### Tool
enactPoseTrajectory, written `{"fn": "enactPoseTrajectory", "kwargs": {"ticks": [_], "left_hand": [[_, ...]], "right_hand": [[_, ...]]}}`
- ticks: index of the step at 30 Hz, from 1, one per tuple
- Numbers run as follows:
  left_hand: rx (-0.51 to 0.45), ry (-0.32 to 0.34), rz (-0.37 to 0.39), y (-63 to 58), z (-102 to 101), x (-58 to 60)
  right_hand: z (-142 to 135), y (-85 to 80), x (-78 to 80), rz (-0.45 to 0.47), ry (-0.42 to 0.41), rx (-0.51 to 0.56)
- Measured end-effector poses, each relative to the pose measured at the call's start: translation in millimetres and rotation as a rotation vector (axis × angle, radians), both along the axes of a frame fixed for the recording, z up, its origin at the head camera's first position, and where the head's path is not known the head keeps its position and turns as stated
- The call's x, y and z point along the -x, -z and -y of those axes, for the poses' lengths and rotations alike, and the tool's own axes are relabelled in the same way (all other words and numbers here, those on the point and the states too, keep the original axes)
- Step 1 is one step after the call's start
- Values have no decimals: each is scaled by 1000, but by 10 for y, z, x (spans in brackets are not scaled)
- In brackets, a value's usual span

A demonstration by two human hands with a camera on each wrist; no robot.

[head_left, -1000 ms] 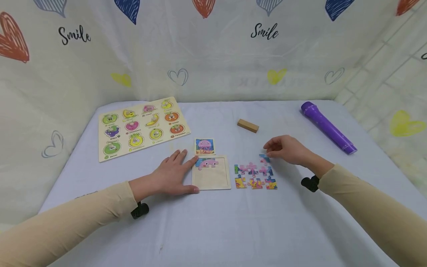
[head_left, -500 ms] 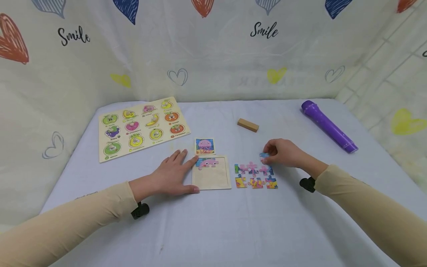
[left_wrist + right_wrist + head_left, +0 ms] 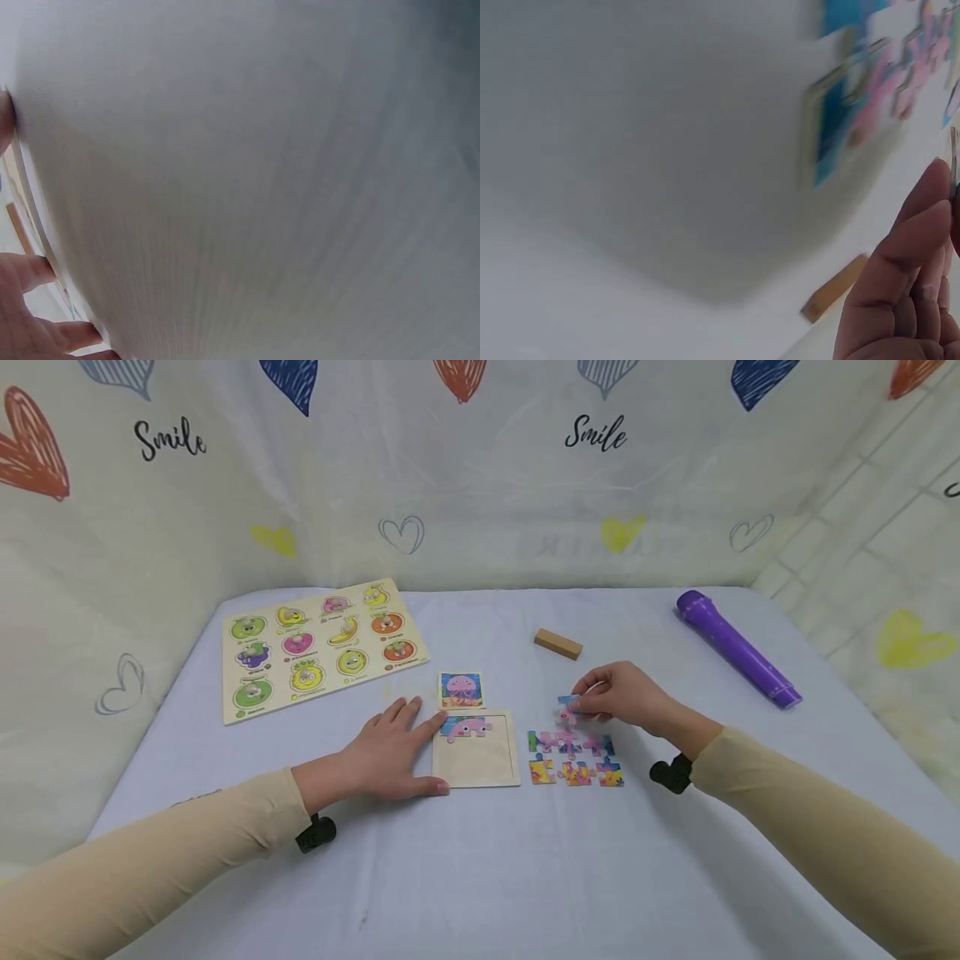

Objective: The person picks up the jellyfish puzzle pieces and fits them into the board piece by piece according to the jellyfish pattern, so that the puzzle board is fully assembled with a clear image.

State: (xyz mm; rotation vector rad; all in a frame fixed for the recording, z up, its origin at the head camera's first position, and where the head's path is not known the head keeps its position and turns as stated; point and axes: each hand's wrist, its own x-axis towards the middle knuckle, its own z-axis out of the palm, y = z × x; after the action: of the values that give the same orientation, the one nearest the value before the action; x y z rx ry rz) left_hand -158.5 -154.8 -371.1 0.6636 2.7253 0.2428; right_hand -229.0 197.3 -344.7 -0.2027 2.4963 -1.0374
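My right hand [image 3: 621, 695] pinches a blue-and-pink jigsaw piece [image 3: 566, 712] between thumb and fingers, just above the rows of loose jigsaw pieces [image 3: 576, 772]. In the right wrist view, the curled fingers [image 3: 907, 255] show at the right edge, the piece only edge-on. My left hand [image 3: 393, 750] lies with fingers spread, thumb and index finger at the left edge of the wooden puzzle tray [image 3: 476, 764]. Joined pieces with a pink smiling animal [image 3: 467, 727] sit in the tray's upper left. A small jellyfish picture card [image 3: 460, 690] lies against the tray's far edge.
A wooden fruit puzzle board [image 3: 322, 647] lies at the back left. Beyond the loose pieces is a small wooden block [image 3: 558, 643]. To the right lies a purple tube [image 3: 738, 647] with a wider end. A printed curtain [image 3: 487, 468] hangs behind the table.
The right hand has taken hold of the top-right loose piece and carried it left, away from its spot. The left hand and the tray have stayed in place.
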Motion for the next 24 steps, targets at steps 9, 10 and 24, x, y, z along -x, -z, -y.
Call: {"fn": "enactPoseTrajectory", "kwargs": {"ticks": [9,10,24], "left_hand": [[3,-1,-3,9,8,2],[3,-1,-4,7,9,1],[2,2,1,14,-3,8]], "right_hand": [[484,21,33,65,-12,59],[550,28,37,77,-16,47],[985,46,30,127,-35,-52]]}}
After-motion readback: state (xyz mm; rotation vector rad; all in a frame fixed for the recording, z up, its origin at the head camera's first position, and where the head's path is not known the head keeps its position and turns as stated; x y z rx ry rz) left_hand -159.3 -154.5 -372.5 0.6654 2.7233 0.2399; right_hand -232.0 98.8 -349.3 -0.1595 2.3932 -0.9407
